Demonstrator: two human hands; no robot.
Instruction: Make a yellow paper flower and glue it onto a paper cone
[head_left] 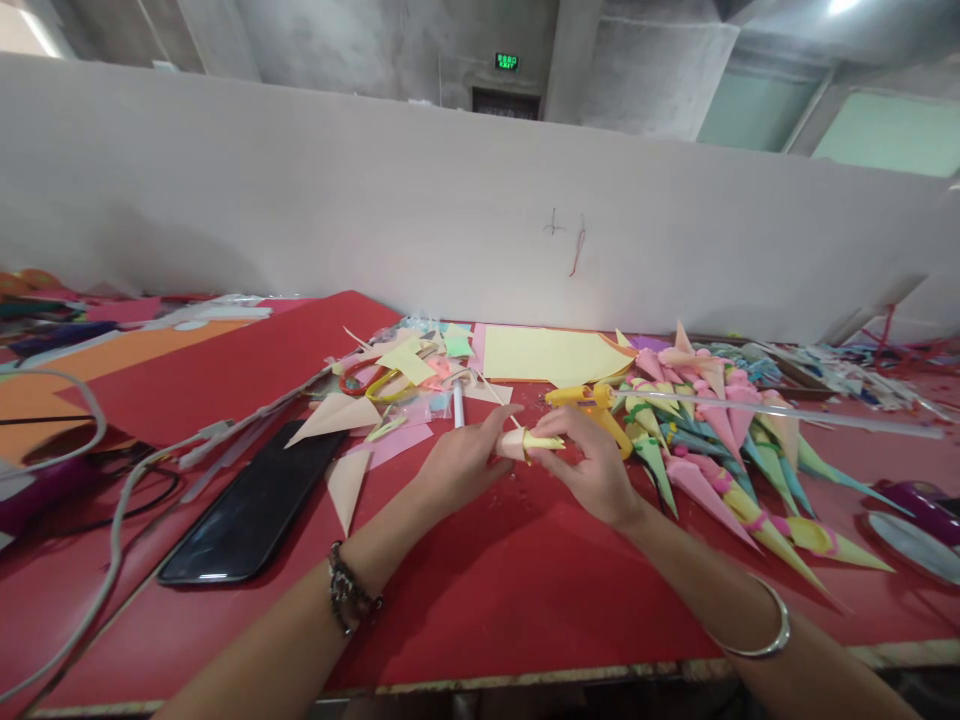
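In front of me, above the red tabletop, my left hand (469, 460) is closed around a small peach paper cone (512, 445). A yellow paper piece (541, 441) wraps or sticks out at the cone's right end. My right hand (598, 468) has its thumb and fingertips closed at that yellow end; the exact contact is hard to see. Just beyond my right hand lies a yellow hot glue gun (592, 397). Many finished-looking paper cones (724, 415) in pink, yellow, green and blue are piled to the right.
A black phone (247, 515) lies at left, near loose peach paper pieces (349, 485). Scissors (375, 380) sit among paper scraps. Pale yellow sheets (551, 355) lie at the back, red card (247, 370) at left. A white cable (116, 540) crosses the left side; a white partition (450, 210) stands behind.
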